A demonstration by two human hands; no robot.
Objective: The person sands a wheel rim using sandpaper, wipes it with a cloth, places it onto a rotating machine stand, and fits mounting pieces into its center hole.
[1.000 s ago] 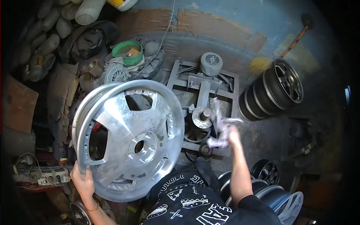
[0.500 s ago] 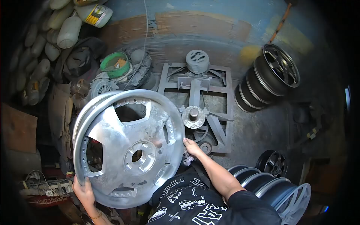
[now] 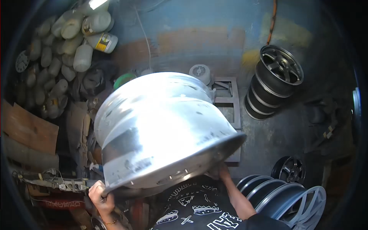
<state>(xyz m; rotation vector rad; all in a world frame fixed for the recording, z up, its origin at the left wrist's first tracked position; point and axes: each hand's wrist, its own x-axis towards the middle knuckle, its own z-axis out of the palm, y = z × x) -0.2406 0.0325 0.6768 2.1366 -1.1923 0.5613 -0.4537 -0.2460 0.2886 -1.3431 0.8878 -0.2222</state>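
A large silver car wheel rim (image 3: 165,126) without a tyre fills the middle of the view, lifted and tilted so its shiny barrel faces me. My left hand (image 3: 101,196) grips the lower left lip, fingers wrapped over the edge. At the lower right of the lip, my right hand (image 3: 221,172) holds the other side; shadow and the rim hide most of its fingers. The rim's spoked face is turned down towards my black printed shirt (image 3: 191,207), with only a dark strip of it showing.
Behind the rim stands a metal frame (image 3: 237,115) with a motor (image 3: 199,73). Dark rims (image 3: 274,84) are stacked at the back right, and more rims (image 3: 283,195) lie at the lower right. Plastic jugs (image 3: 82,57) hang at the left, above cardboard (image 3: 34,126).
Both hands have raised the wheel rim and tipped it, so its barrel shows instead of its spoked face. It now covers much of the metal frame. My view has tilted up slightly.
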